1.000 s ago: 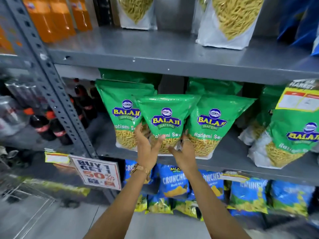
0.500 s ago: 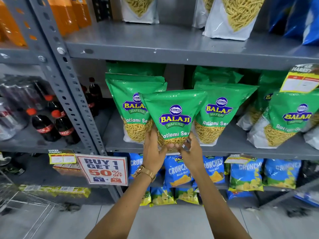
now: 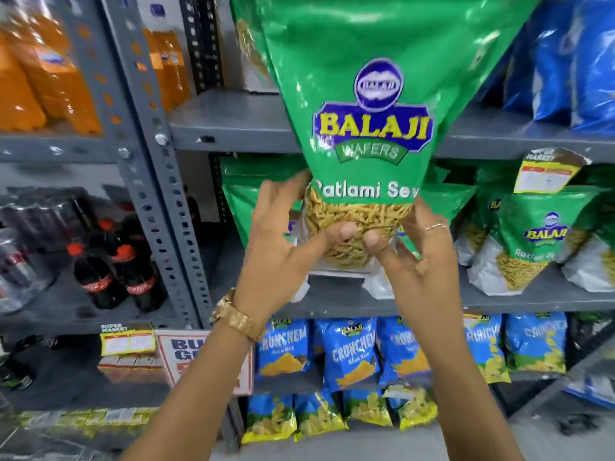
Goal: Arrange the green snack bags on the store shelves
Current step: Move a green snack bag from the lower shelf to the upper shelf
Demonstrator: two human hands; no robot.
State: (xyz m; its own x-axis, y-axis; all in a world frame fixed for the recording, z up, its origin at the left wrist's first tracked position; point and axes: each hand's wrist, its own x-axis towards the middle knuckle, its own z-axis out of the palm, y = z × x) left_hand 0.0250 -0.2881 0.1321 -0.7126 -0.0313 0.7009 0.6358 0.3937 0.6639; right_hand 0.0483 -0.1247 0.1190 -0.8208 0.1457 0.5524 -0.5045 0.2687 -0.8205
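Now the thumbs are pressing the clear bottom of the green snack bag, with the left hand and right hand closing around it, in front of the middle shelf; it is looking light, soft and slippery, so low holding seems best

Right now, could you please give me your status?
Both hands, left and right, gripping green snack bag by its base. Bag upright, off the middle shelf. Nothing in the way.
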